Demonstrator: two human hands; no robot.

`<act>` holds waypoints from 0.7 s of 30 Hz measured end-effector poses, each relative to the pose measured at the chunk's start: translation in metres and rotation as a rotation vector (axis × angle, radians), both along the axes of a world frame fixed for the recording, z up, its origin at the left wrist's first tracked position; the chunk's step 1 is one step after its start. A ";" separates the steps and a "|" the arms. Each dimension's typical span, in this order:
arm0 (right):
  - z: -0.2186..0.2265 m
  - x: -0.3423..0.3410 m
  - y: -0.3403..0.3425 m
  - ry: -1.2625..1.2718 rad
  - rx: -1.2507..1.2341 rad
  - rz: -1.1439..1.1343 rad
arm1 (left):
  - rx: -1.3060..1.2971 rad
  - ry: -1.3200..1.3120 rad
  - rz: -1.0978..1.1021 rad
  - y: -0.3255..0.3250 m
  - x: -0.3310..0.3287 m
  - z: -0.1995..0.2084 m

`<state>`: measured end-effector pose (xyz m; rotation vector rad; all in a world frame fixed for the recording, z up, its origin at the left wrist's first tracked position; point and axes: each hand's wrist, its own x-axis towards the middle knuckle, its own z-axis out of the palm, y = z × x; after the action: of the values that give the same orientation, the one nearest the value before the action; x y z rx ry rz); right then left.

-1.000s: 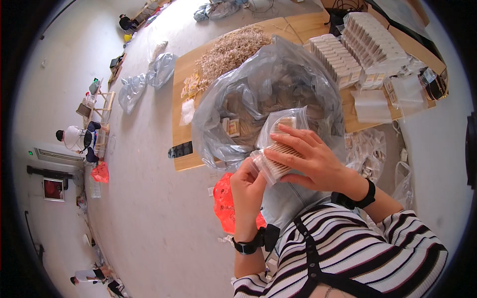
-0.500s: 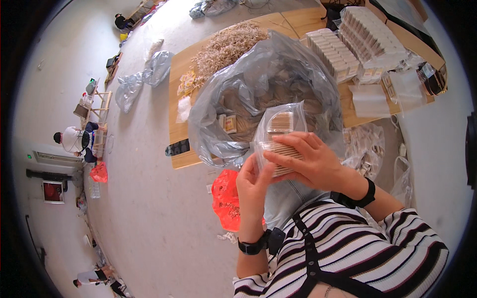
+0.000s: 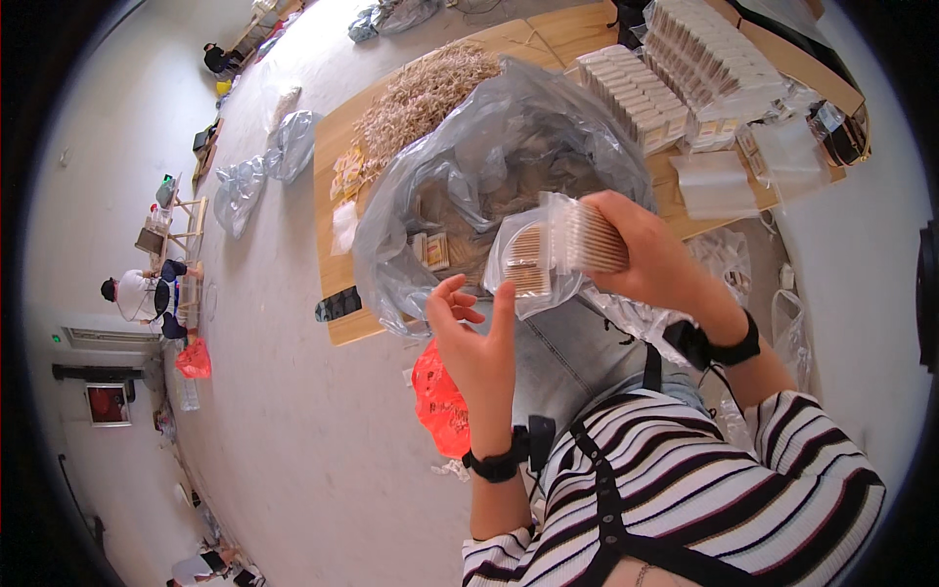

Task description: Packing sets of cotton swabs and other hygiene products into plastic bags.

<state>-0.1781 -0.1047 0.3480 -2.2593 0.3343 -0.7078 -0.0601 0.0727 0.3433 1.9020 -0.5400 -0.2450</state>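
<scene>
My right hand grips a stack of clear-bagged cotton swabs, with the white tips facing right. A flap of clear plastic with a row of thin wooden sticks reaches out from the stack's left side. My left hand is off the stack, just to its lower left, fingers apart and holding nothing. Beneath and beyond both hands lies a large grey plastic bag with its mouth spread wide. Inside it are brown swab bundles and a small pack with a yellow-and-white label.
Loose swabs are heaped on the wooden table. Stacked swab packs and flat clear bags sit at the far right. A red plastic bag lies below my left hand. Another person sits at the far left.
My left hand has come away from the stack and opened, moving slightly left. My right hand has turned the stack and shifted it to the right.
</scene>
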 end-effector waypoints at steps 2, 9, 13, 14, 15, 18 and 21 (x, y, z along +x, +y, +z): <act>0.009 0.012 -0.008 0.081 0.006 0.190 | 0.335 -0.240 0.037 -0.003 0.005 -0.011; -0.010 0.069 -0.004 0.739 -0.088 0.473 | -0.054 0.205 0.059 -0.009 0.014 -0.026; -0.010 0.096 0.000 0.867 -0.082 0.493 | -0.036 0.174 -0.017 -0.010 0.008 -0.025; -0.014 0.100 -0.001 0.863 -0.082 0.491 | -0.037 0.210 -0.022 -0.009 0.006 -0.023; -0.025 0.105 -0.002 0.779 0.005 0.517 | -0.036 0.208 -0.031 -0.009 0.006 -0.025; -0.045 0.108 0.008 0.691 0.015 0.532 | -0.119 0.242 -0.054 -0.006 0.005 -0.026; -0.062 0.102 0.022 0.680 -0.158 0.469 | -0.163 0.270 -0.006 -0.003 0.008 -0.023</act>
<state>-0.0764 -0.0831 0.2861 -2.5418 0.0493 0.2994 -0.0525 0.0698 0.3201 1.6763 -0.3716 -0.4413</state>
